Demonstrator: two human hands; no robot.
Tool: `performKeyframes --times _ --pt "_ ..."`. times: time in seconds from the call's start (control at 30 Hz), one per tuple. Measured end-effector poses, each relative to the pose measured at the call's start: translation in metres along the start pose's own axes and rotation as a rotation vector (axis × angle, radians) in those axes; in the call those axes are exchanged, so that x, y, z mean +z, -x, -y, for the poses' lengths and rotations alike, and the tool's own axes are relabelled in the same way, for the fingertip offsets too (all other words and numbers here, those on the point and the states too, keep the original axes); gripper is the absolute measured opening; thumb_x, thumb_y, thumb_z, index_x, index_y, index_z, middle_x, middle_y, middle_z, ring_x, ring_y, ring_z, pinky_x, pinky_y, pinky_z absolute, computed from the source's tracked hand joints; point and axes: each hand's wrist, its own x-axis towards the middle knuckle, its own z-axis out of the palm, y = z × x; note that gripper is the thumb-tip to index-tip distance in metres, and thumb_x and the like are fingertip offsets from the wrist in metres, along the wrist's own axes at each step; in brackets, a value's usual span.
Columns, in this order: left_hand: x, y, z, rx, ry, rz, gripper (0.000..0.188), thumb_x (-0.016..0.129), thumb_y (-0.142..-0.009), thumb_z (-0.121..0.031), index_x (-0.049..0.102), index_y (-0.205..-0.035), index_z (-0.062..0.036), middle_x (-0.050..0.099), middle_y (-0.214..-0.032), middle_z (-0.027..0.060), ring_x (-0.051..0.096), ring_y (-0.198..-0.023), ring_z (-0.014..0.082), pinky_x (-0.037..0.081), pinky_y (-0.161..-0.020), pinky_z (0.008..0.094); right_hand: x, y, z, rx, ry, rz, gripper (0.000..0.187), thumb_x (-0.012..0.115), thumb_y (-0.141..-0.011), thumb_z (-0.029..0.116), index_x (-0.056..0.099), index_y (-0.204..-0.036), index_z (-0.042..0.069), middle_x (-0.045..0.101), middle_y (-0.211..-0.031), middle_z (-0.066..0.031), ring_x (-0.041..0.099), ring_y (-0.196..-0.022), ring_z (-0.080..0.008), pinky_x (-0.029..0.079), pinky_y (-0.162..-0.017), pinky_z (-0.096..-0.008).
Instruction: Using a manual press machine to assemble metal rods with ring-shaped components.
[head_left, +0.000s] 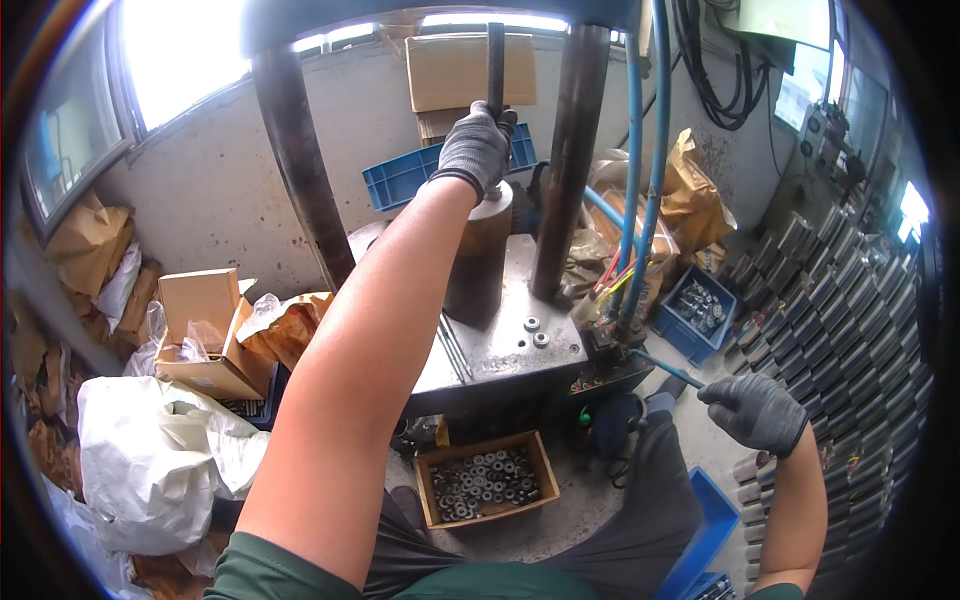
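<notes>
My gloved left hand [478, 148] reaches far forward and grips an upright dark metal rod [495, 65]. Beneath that hand stands a thick dark metal cylinder [478, 262] with a lighter top, on the steel press table [505, 358]. The hand hides where the rod meets the cylinder, if it does. Low on the right, my gloved right hand [755, 412] is closed at the end of a blue lever [665, 368], which extends from the press's side. Two small metal rings [536, 332] and several thin rods [455, 348] lie on the table around the cylinder.
Press columns [568, 160] flank the cylinder; blue hoses [652, 180] run down at right. A wooden box [540, 468] of metal rings sits below the table. Stacked metal tubes [840, 330] and a blue parts bin [725, 345] stand right, a white sack [150, 450] and cardboard box [200, 375] left.
</notes>
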Motion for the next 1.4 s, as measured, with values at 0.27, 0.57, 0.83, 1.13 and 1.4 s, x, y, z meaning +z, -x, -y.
performKeyframes --times 0.27,0.57,0.83,1.13,1.4 --pt "-0.004 0.001 -0.003 -0.014 0.012 -0.014 0.042 0.052 -0.110 -0.041 0.059 -0.129 -0.0035 0.071 -0.083 0.0110 0.072 -0.077 0.0232 0.058 -0.072 0.0404 0.005 0.002 -0.007 -0.064 -0.001 -0.112 0.029 0.070 -0.088 0.020 0.077 -0.114 0.009 0.074 -0.090 -0.0184 0.072 -0.085 -0.0370 0.057 -0.079 -0.0457" --pt "0.000 -0.005 0.001 -0.020 -0.077 -0.037 0.045 0.050 -0.110 -0.044 0.059 -0.129 -0.0034 0.073 -0.087 0.0133 0.074 -0.085 0.0271 0.058 -0.078 0.0422 0.017 0.015 -0.007 0.015 -0.057 -0.078 0.032 0.068 -0.086 0.018 0.077 -0.116 0.010 0.074 -0.094 -0.0188 0.072 -0.087 -0.0374 0.058 -0.081 -0.0460" --pt "0.001 -0.004 -0.001 -0.025 -0.024 -0.032 0.045 0.051 -0.109 -0.044 0.060 -0.128 -0.0039 0.075 -0.094 0.0163 0.074 -0.091 0.0311 0.058 -0.084 0.0448 0.056 0.051 -0.011 -0.034 -0.012 0.200 0.023 0.065 -0.085 0.021 0.077 -0.100 0.009 0.074 -0.091 -0.0174 0.072 -0.085 -0.0387 0.058 -0.078 -0.0472" --pt "0.000 -0.006 0.001 -0.039 -0.037 -0.024 0.044 0.052 -0.108 -0.044 0.061 -0.126 -0.0048 0.076 -0.106 0.0205 0.074 -0.102 0.0361 0.057 -0.092 0.0478 0.047 0.042 -0.002 0.057 0.054 0.309 0.027 0.065 -0.086 0.028 0.077 -0.098 0.008 0.074 -0.092 -0.0179 0.072 -0.086 -0.0385 0.058 -0.080 -0.0465" --pt "-0.001 -0.006 0.005 -0.044 0.027 -0.029 0.046 0.053 -0.107 -0.046 0.062 -0.126 -0.0045 0.077 -0.097 0.0186 0.075 -0.094 0.0348 0.058 -0.088 0.0473 0.027 0.034 -0.003 0.093 -0.107 0.090 0.028 0.068 -0.086 0.022 0.078 -0.109 0.010 0.076 -0.100 -0.0189 0.073 -0.094 -0.0369 0.059 -0.086 -0.0438"
